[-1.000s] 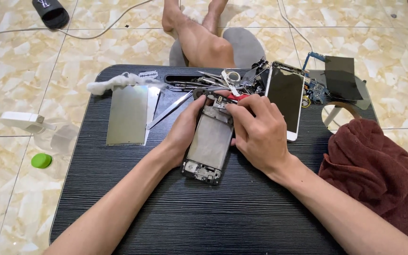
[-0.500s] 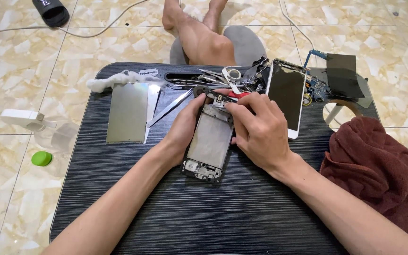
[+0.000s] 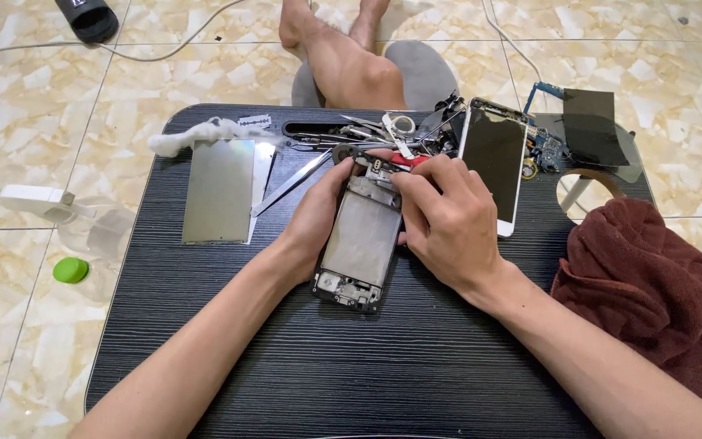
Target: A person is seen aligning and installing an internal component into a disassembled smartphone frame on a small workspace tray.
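An opened phone (image 3: 361, 244), its back off and its metal inner plate showing, lies lengthwise near the middle of the black bench (image 3: 383, 366), top end pointing away from the person. The left hand (image 3: 312, 223) cups the phone's left edge, its fingers curled against the side of the frame and the thumb lying near the top left corner. The right hand (image 3: 448, 223) rests over the phone's upper right edge, its fingers (image 3: 416, 180) bent and closed around a small red tool (image 3: 410, 161) at the phone's top end. The tool's tip is hidden by the fingertips, so I cannot tell just where it touches. The lower end of the phone, with its small parts exposed, sticks out free below both hands.

A long slot (image 3: 318, 130) set into the far edge of the bench serves as a tray; thin metal tools lie in it, and a heap of tweezers (image 3: 294, 180), a roll of tape (image 3: 402, 124) and loose parts spreads beside it, just beyond the phone. A second phone (image 3: 493, 167) with a white rim lies just right of the right hand, screen up. A thin metal sheet (image 3: 219, 191) lies well left of the left hand, with a wad of white cotton (image 3: 197, 134) at its top. A dark red towel (image 3: 652, 276) is bunched at the bench's right edge. On the tiled floor to the left sits a green cap (image 3: 71, 269).
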